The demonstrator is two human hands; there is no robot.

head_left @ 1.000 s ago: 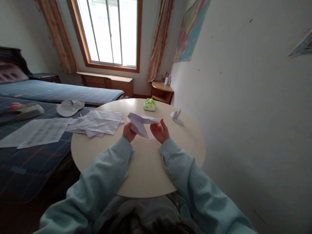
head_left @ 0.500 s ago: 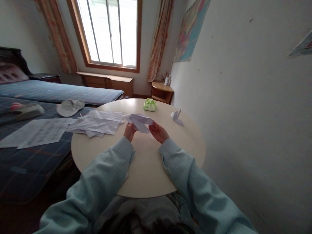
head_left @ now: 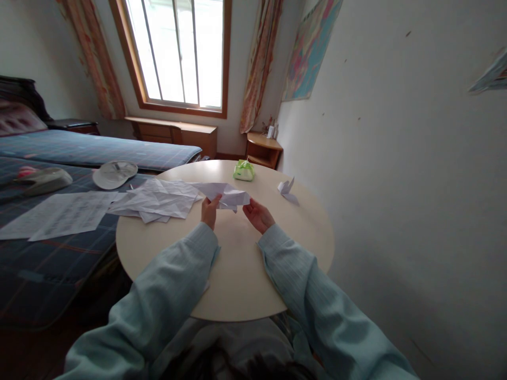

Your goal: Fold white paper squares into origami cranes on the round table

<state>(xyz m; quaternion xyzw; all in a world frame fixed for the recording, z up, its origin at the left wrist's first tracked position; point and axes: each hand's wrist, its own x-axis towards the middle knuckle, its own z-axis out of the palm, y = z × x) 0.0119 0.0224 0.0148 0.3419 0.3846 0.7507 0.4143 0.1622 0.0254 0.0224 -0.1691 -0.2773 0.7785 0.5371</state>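
Note:
A folded sheet of white paper (head_left: 227,194) is held above the round table, its creased flaps spreading left and right. My left hand (head_left: 209,210) grips its lower left part, thumb on top. At the paper's right end, the fingertips of my right hand (head_left: 257,215) pinch the edge. Just left of my left hand lies a heap of creased white sheets (head_left: 162,198), partly behind the held paper's left tip. A small folded paper figure (head_left: 288,190) stands on the table farther right, apart from both hands.
The round cream table (head_left: 241,274) carries a green tissue pack (head_left: 243,170) at its far side. On the left, a bed (head_left: 51,274) with a plaid cover holds printed sheets (head_left: 63,214) and a pale cap (head_left: 114,174). A white wall (head_left: 396,184) rises on the right.
The folded paper has turned in my hands: its lower flap no longer hangs down as far, and a broader face shows. My left thumb has come up over it; my right hand has barely moved.

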